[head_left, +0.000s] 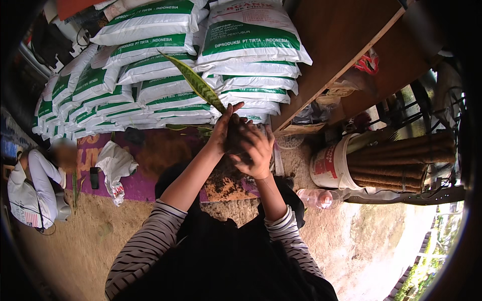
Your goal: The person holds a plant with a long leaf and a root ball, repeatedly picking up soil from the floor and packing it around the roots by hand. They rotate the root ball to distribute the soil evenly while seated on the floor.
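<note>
Between my two hands is a dark clump of soil (235, 137) around the base of a snake plant leaf (196, 83). The leaf is green with yellowish edges and points up and to the left. My left hand (220, 131) holds the clump and leaf base from the left side. My right hand (254, 150) is cupped against the clump from the right, its fingers bent and slightly blurred. Loose dark soil (229, 178) lies on the purple printed sheet (143, 190) below my hands. Other striped leaves (177, 127) lie by the sacks.
Stacked white and green sacks (173, 81) stand ahead. On the left are a crumpled white bag (116, 161), a dark phone (94, 178) and a seated person (34, 192). A white bucket (335, 161) with brown fibrous rolls (399, 161) and a clear plastic container (318, 198) are at right.
</note>
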`<act>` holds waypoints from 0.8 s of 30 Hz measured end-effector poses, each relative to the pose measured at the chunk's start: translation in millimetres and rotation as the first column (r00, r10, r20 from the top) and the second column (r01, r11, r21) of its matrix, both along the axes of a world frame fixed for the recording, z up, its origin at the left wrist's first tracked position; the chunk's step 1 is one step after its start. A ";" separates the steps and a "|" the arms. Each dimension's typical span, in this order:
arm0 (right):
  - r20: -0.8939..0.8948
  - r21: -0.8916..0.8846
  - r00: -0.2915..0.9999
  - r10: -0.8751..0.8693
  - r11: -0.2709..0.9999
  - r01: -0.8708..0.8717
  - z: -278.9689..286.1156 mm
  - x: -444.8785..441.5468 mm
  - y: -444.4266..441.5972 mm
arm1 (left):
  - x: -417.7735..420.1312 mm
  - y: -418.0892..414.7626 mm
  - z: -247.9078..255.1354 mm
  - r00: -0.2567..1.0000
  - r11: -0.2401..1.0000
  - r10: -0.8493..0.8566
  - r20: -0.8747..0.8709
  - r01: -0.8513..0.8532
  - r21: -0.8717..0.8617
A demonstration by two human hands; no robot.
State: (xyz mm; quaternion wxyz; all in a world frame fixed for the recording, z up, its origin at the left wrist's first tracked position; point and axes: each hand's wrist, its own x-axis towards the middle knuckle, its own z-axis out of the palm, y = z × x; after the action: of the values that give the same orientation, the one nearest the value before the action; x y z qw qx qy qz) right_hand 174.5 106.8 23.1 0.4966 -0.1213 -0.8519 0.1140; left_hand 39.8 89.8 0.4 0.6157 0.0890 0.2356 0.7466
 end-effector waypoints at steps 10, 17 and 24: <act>-0.199 -0.183 0.961 -0.193 0.970 0.157 -26.3 -8.5 -3.2 | 11.8 5.9 -38.6 0.962 0.962 -0.266 -0.064 0.269 0.044; -0.301 -0.880 0.920 -0.252 0.444 -0.167 -31.0 -2.8 6.1 | 4.1 0.5 -23.3 0.953 0.975 -0.213 -0.217 0.223 0.024; -0.427 -0.631 0.903 0.048 0.700 -0.335 -20.0 -21.9 -8.7 | -14.5 -4.5 3.0 0.983 0.961 -0.100 -0.157 0.136 0.240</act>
State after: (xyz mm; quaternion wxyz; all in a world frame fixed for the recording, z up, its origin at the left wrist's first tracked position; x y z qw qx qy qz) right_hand 152.6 98.1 3.1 0.5545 -0.1819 -0.6427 0.4964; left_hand 25.3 85.3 3.4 0.6245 0.2332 0.1776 0.7239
